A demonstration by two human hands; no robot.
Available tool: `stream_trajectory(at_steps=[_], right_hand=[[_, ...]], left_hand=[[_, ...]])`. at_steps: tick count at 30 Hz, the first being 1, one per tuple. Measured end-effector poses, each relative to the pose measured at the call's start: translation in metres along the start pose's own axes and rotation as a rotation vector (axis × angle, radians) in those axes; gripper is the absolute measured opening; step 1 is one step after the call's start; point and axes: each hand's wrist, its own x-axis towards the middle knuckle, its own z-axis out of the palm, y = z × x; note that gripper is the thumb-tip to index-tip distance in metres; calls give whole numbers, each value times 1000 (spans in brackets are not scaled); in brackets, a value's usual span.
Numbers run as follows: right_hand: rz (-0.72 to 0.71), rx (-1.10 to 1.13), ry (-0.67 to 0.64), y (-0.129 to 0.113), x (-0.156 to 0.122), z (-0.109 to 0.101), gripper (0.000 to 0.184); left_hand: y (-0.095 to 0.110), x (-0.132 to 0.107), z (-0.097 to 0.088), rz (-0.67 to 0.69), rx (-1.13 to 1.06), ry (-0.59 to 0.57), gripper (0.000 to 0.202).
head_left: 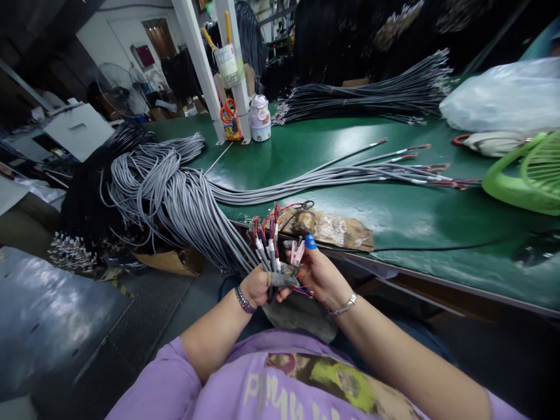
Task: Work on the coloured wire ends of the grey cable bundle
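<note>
My left hand (259, 287) is closed around a bundle of grey cables (270, 256), whose stripped ends show white wraps and thin coloured wires pointing up. A dark grey cover sits on the left thumb. Close beside it, my right hand (326, 280) is closed, a blue cover on its thumb. Between its fingers is a small pink clip (297, 253), right against the bundle. Loose red and blue wire ends (303, 291) stick out between the two hands; the fingers partly hide what they join.
A thick heap of grey cables (175, 192) hangs over the table's left edge. More grey cables (332, 177) stretch across the green table (394, 233). A taped wooden block (336, 229) lies at the front edge. Behind are black cables (363, 99), a bottle (261, 118) and a green basket (520, 175).
</note>
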Motion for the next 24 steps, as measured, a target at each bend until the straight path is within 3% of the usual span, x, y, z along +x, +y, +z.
stream_trajectory(at_steps=[7,15,19,24], right_hand=[[109,51,-69,-5,-7,-3,46],[121,-32,-77,-9,-7,-14,22],[112,-72,-67,-8,-6,-13,33],[96,-184,-60,-10,-6,-8,45]], left_hand=[[-2,-9,5,41,-3,26,39],[-20,-30,32,248,75,202,33],[-26,-26,35,328,105,314,33],[-29,-18,35,332,75,393,36]])
